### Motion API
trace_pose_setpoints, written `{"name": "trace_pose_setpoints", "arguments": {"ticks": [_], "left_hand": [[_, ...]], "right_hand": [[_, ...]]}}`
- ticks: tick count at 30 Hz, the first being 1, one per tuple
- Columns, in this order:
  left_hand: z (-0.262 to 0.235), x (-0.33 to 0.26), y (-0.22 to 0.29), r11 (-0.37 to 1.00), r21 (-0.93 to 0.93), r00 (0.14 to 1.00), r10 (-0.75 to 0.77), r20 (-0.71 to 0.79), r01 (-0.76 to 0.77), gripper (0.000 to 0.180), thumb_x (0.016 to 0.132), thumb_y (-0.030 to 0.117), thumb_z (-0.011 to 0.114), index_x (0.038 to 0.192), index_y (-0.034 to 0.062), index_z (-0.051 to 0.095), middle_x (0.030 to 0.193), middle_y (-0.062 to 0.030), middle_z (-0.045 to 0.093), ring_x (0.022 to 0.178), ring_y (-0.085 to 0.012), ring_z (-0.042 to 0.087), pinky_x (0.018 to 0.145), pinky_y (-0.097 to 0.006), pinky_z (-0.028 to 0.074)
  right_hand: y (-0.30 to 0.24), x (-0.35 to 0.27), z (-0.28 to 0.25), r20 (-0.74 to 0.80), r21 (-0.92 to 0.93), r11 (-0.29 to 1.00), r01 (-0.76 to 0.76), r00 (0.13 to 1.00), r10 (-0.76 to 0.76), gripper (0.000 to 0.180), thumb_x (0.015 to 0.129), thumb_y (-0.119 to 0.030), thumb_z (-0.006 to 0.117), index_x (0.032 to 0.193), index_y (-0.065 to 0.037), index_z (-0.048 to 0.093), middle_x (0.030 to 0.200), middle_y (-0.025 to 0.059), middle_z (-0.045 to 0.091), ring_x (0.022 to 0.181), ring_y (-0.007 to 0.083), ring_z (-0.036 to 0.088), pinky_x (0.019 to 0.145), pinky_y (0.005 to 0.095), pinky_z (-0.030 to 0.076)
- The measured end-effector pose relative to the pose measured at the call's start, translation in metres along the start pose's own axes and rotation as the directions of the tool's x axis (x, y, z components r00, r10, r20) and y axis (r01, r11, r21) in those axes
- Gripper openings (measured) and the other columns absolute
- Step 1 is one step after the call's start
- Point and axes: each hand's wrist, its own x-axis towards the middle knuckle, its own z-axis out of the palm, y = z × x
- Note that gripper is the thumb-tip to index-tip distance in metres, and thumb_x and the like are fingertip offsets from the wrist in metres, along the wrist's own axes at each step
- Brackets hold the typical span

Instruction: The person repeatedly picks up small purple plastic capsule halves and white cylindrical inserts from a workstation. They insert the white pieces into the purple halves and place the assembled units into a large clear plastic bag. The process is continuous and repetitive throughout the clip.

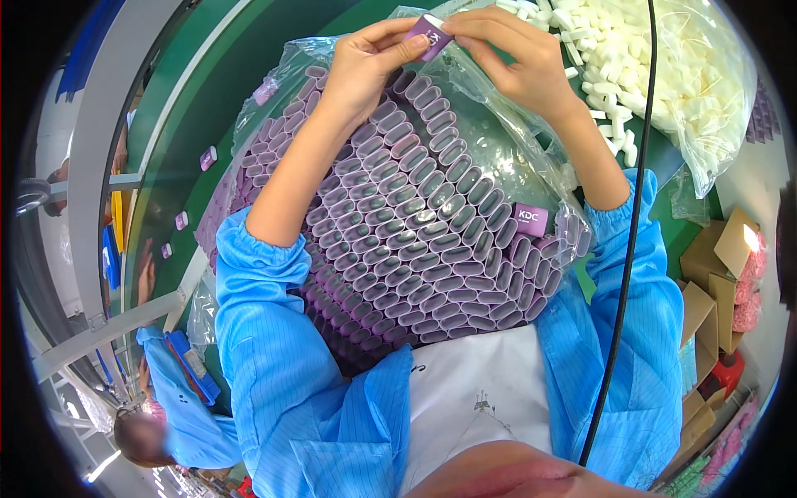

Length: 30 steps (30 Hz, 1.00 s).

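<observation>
At the top of the head view my left hand [363, 70] pinches a small purple plastic casing [429, 41] between thumb and fingers, light lettering on its face. The fingers of my right hand [519, 58] close on the right end of that same casing; whether a smaller part sits between these fingertips is hidden. Below my hands stand many oval, hollow purple casings [398, 183], packed upright in rows with their open ends up. One more casing [530, 220] lies on its side at the right of the rows.
A clear plastic bag [689, 91] of white plastic parts lies at the far right, with loose white parts [610, 83] beside it. Several purple casings [208, 158] lie on the green table [195, 195] at left. A black cable [635, 216] hangs across. Cardboard boxes [714, 266] and a co-worker [183, 398] are nearby.
</observation>
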Motion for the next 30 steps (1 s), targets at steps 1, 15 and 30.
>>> {"name": "trace_pose_setpoints", "arguments": {"ticks": [1, 15, 30], "left_hand": [[0.001, 0.001, 0.0, 0.999, -0.031, 1.0, 0.014, 0.003, -0.014, 0.029, 0.083, 0.003, 0.07, 0.111, -0.0038, 0.064, 0.103, -0.011, 0.068, 0.092, -0.0156, 0.064, 0.085, -0.028, 0.052], [-0.035, 0.022, 0.018, 0.913, 0.407, 0.993, 0.081, -0.089, -0.037, 0.032, 0.086, 0.012, 0.069, 0.115, -0.0012, 0.064, 0.103, -0.0088, 0.068, 0.093, -0.0142, 0.063, 0.085, -0.028, 0.048], [-0.169, 0.037, 0.05, -0.247, 0.949, 0.969, 0.195, -0.151, 0.198, 0.043, 0.085, 0.035, 0.068, 0.121, 0.0117, 0.064, 0.12, -0.0104, 0.062, 0.107, -0.0188, 0.059, 0.09, -0.03, 0.044]], "right_hand": [[0.005, -0.004, 0.004, -0.035, 0.074, 0.997, -0.037, 0.999, 0.04, 0.017, 0.079, 0.002, 0.068, 0.096, 0.002, 0.068, 0.092, 0.0136, 0.068, 0.081, 0.0225, 0.066, 0.071, 0.0296, 0.051], [0.017, -0.012, 0.006, -0.067, 0.161, 0.959, -0.235, 0.966, 0.248, 0.019, 0.082, -0.014, 0.069, 0.098, -0.004, 0.069, 0.09, 0.0121, 0.068, 0.076, 0.0254, 0.066, 0.069, 0.0358, 0.052], [0.051, -0.026, -0.025, 0.192, -0.774, 0.517, -0.366, 0.643, 0.742, 0.027, 0.077, -0.028, 0.073, 0.087, -0.002, 0.068, 0.09, 0.0175, 0.068, 0.085, 0.0345, 0.066, 0.073, 0.0431, 0.053]]}}
